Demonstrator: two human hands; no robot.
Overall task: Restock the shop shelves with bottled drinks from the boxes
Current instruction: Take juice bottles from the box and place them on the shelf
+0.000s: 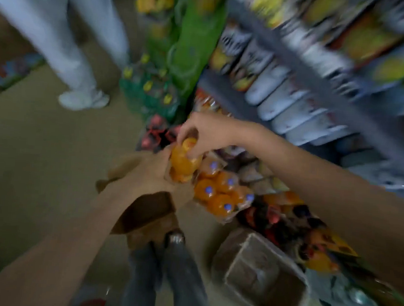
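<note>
The right hand (205, 131) pinched the cap of an orange drink bottle (183, 162); the left hand (150, 170) gripped its lower body over the cardboard box (143, 211); the view was blurred.

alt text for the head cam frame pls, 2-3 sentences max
Blurred top-down view: the right hand grips the top of an orange drink bottle while the left hand holds it lower down, above a brown cardboard box. A shrink-wrapped pack of orange bottles lies on the floor beside stocked shelves.

Bare floor (38, 164) left; bottle packs (222, 193) crowd the right
</note>
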